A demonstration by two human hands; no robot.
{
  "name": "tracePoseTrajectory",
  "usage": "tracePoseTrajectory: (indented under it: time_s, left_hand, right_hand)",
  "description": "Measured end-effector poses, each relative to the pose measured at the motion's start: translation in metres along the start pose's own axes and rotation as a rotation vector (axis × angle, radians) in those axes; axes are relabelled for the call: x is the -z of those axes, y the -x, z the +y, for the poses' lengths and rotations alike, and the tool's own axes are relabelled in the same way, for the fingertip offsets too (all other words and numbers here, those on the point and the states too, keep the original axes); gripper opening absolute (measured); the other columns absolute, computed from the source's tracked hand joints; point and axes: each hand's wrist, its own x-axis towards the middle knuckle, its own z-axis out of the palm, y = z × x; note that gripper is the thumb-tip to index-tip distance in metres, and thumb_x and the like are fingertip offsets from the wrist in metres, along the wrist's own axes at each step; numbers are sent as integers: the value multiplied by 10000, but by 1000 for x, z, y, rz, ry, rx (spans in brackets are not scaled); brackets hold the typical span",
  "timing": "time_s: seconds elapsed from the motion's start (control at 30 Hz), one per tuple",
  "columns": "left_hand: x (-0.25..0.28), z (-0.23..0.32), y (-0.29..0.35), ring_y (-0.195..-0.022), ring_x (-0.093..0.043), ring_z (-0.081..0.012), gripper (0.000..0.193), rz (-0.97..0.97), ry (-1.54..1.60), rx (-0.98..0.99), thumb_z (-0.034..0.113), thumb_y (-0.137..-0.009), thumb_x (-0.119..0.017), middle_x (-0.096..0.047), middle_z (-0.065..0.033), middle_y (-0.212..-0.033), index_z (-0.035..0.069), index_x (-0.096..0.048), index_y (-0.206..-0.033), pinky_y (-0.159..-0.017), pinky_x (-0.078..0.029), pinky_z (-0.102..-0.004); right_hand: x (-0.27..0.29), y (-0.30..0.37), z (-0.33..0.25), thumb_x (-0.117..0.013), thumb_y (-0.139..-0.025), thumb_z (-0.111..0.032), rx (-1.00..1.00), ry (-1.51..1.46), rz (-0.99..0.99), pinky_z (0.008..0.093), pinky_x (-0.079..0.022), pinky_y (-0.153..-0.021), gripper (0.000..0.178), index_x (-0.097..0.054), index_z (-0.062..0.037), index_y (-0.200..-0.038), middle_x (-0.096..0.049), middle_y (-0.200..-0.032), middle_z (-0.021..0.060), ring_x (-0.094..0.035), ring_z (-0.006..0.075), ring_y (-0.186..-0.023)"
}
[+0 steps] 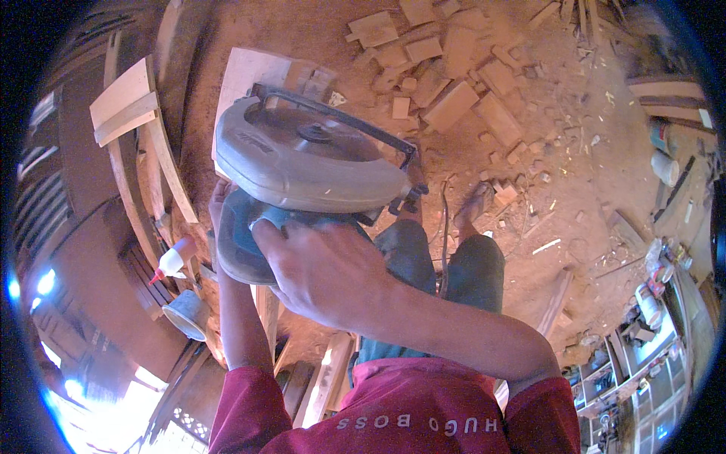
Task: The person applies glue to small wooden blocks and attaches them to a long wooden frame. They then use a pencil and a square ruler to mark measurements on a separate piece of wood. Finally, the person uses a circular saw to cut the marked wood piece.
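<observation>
My right hand (314,265) is closed around the handle of a circular saw (318,178). The saw has a grey blade guard, a round metal blade showing through it, and a dark teal motor housing nearest me. Under the saw's far left side lies a pale flat board (253,66), mostly covered by the tool. My left hand (220,195) is beside the saw's left edge, its fingers curled at the near edge of the board. The saw hides part of that hand and the place where blade and board meet.
Wood offcuts (454,106) and chips litter the dirt floor ahead. To the left are long planks (174,166), a white bottle with a red nozzle (172,259) and a grey bucket (187,314). A shelf with compartments (643,371) stands at the lower right.
</observation>
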Motion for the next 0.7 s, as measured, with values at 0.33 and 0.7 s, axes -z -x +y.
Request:
tracePoseTrajectory:
  time_s: [0.33,0.7]
  left_hand:
    - [21,-11,-14,-829,-697,-197,225,-159,104,-35,136,-964,-571,-695,-99,-982,32,-605,-1161,-737,-598,-334]
    - [30,-11,-20,-852,-689,-186,231,-180,92,-30,146,-967,-571,-691,-93,-998,36,-602,-1168,-757,-588,-322]
  right_hand:
    - [-7,2,-1,-692,-837,-187,33,16,93,440,-581,-543,311,-536,5,-1026,-667,-719,171,-701,342,-612]
    - [-6,-1,-4,-693,-839,-176,36,-16,87,440,-580,-530,299,-543,13,-1016,-671,-712,180,-699,348,-603]
